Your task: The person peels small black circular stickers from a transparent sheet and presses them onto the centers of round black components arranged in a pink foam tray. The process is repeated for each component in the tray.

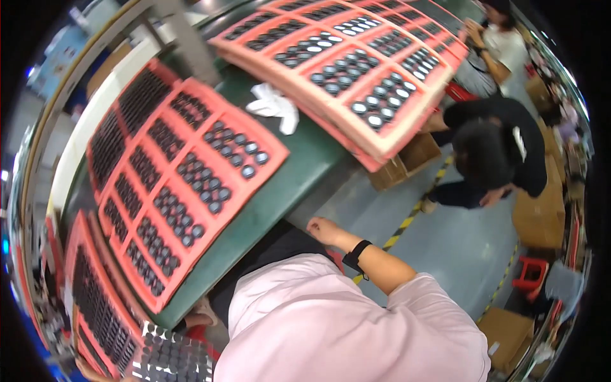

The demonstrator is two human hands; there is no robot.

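My right hand, with a black band on its wrist, hangs in front of my dark trousers beside the green table's edge. Its fingers are curled in, and I see nothing in them. At the bottom left, my left hand shows only in part. It is at the lower corner of a shiny sheet of dark round pieces and appears to grip it; most of its fingers are hidden. Beside the sheet, a pink foam tray carries rows of small dark parts. A larger pink tray holds groups of round dark parts with glossy tops.
A stack of pink trays covers the far end of the green table. A white cloth or glove lies between trays. To the right, a person in black bends near an open carton; another person is behind. A red stool stands farther right.
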